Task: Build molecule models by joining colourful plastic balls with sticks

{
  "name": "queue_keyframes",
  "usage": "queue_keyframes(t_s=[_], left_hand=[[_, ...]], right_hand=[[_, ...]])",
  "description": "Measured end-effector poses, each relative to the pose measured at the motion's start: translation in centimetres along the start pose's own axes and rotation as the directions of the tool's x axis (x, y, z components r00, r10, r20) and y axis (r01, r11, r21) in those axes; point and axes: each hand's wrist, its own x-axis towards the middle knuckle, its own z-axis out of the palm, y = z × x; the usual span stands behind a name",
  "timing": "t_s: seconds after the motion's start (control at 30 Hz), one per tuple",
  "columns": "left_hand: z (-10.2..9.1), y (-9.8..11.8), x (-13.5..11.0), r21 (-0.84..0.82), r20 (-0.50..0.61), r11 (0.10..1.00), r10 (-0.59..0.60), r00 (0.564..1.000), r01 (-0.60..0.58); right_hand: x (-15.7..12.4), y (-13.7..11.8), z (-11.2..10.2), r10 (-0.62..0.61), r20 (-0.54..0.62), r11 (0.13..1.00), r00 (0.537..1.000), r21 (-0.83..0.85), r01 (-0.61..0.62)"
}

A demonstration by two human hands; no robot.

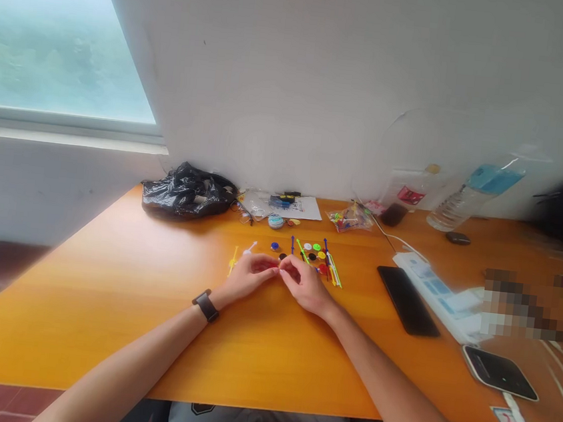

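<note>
My left hand (250,276), with a black watch (206,305) on its wrist, is closed in a pinch. My right hand (304,287) pinches too, its fingertips meeting those of the left just above the table. Whatever sits between them is too small and covered to name. Beyond the fingers lie small round pieces, among them a blue one (275,246), a green one (316,247) and a red one (323,269). Thin plastic arrows flank them: a yellow arrow (233,259) by my left hand, a green arrow (300,248) and a dark blue arrow (293,244) past my right.
At the back of the wooden table (98,326) are a black plastic bag (187,191), a white sheet (306,208) and a clear bag of colourful parts (351,218). To the right lie a dark phone (407,301), a power strip (433,295), a charging device (500,373) and a bottle (450,205).
</note>
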Motion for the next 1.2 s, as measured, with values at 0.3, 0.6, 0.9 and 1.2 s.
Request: queue_keyframes(t_s=[0.3,0.6,0.9,1.2], left_hand=[[0.0,-0.2,-0.1,-0.001,0.029,1.0,0.007,1.0,-0.007],[-0.1,-0.9,0.0,0.012,0.054,0.999,0.046,0.998,-0.046],[-0.3,-1.3,0.1,-0.033,0.051,0.997,0.068,0.996,-0.066],[0.0,-0.6,-0.1,-0.182,0.026,0.983,-0.007,1.0,0.011]], right_hand=[[0.0,-0.1,-0.1,0.011,0.011,1.0,1.0,0.013,-0.011],[0.0,0.3,0.0,0.007,0.013,1.0,1.0,-0.005,-0.007],[-0.1,0.2,0.2,-0.009,0.029,1.0,1.0,0.016,0.008],[0.1,-0.1,0.0,-0.023,-0.01,0.999,1.0,0.031,0.023]])
